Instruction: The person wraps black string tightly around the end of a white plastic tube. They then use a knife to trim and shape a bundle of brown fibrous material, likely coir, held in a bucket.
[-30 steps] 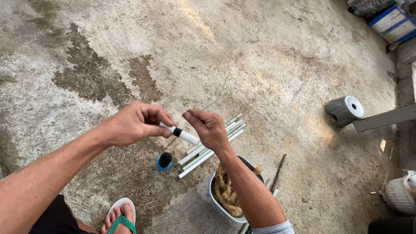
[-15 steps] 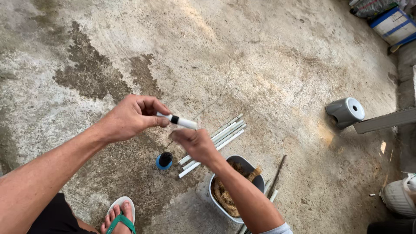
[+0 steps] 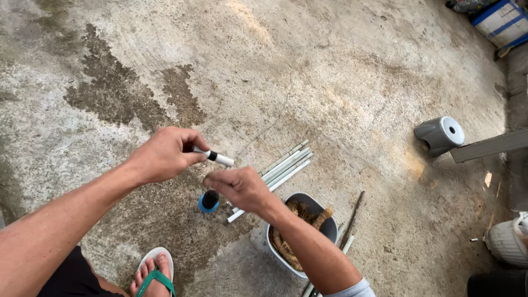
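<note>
Our left hand (image 3: 165, 154) pinches a light, stiff white tube (image 3: 219, 159) near its black band, while our right hand (image 3: 239, 187), loosely curled, holds nothing.

Pipes (image 3: 286, 165) lie on the floor (image 3: 275, 66); a jar (image 3: 209, 201) sits at their left end, a bucket (image 3: 324, 225) right of the jar.

Blue-and-white box (image 3: 503, 21) at the floor's far right corner.
</note>
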